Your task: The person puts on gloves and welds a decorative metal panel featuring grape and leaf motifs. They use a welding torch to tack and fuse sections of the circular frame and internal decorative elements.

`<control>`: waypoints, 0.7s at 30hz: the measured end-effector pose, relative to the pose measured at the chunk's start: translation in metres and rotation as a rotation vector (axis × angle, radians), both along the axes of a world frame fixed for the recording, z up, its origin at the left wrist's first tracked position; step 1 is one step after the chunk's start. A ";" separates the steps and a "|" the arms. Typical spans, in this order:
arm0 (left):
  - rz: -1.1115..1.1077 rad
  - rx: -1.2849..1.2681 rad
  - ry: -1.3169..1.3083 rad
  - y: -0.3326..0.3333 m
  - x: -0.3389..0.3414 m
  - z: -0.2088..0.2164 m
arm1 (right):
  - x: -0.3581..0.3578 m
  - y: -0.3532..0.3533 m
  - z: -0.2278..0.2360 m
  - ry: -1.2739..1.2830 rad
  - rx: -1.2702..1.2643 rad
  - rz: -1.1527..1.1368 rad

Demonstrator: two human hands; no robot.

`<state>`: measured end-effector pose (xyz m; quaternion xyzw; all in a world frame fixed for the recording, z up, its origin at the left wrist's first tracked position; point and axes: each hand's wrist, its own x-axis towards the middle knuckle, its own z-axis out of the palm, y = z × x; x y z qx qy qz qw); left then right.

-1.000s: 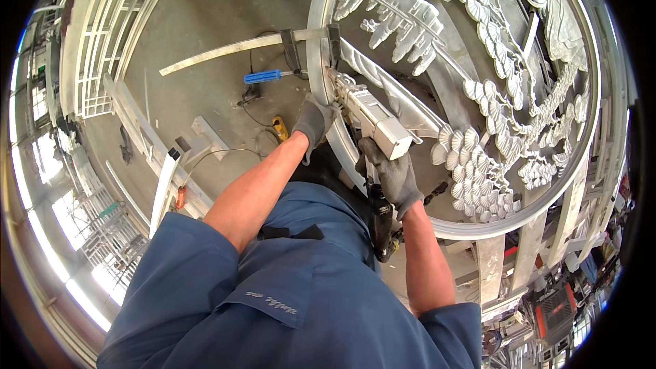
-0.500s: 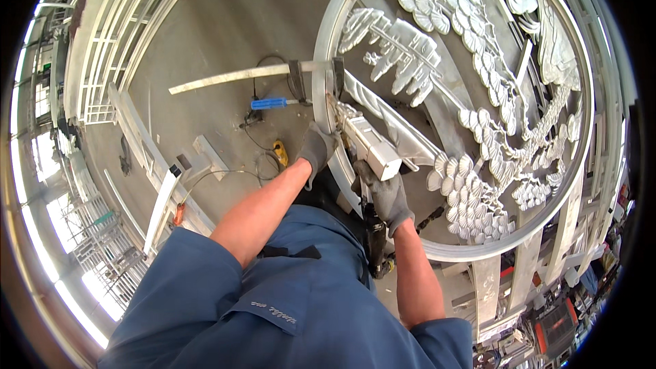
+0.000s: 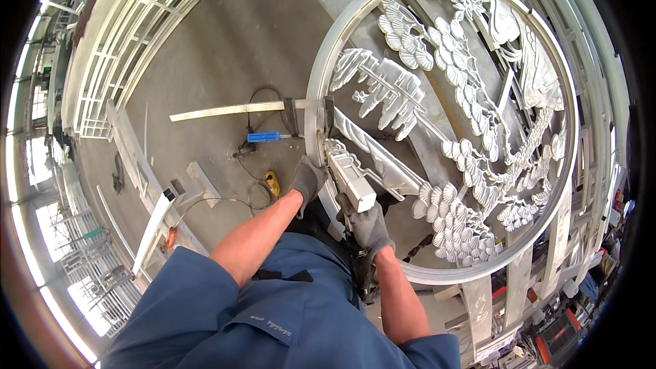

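A person in a blue shirt stands over a big round metal panel [image 3: 444, 130] with silver leaves and branches cut into it. The panel lies over the grey floor [image 3: 225, 48], with its left rim nearest the person.

The right hand [image 3: 369, 227], in a grey glove, has its grip clenched around a silver power tool [image 3: 348, 174]. The tool is long. It runs from the right hand up and to the left, and its far tip sits at the panel's left rim. The left hand [image 3: 307, 179], also gloved, sits just to the left of the tool, by the same rim. I cannot tell if its grip is closed on anything. The right hand is the one nearer the back end of the tool.

On the floor by the rim lie a blue-handled clamp [image 3: 265, 137], a long flat metal bar [image 3: 225, 110] and a small yellow thing [image 3: 272, 182] with a black cord.
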<state>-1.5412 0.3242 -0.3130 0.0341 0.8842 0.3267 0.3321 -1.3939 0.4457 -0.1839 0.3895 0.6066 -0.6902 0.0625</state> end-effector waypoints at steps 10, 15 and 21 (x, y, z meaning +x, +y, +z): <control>-0.055 0.006 -0.112 0.006 -0.010 0.003 | -0.004 -0.014 -0.002 0.075 0.161 0.024; -0.052 0.017 -0.105 0.001 -0.009 -0.001 | -0.003 -0.011 0.000 0.015 0.089 0.067; -0.070 0.047 -0.083 -0.005 -0.007 -0.013 | -0.003 -0.010 0.003 -0.032 0.089 0.077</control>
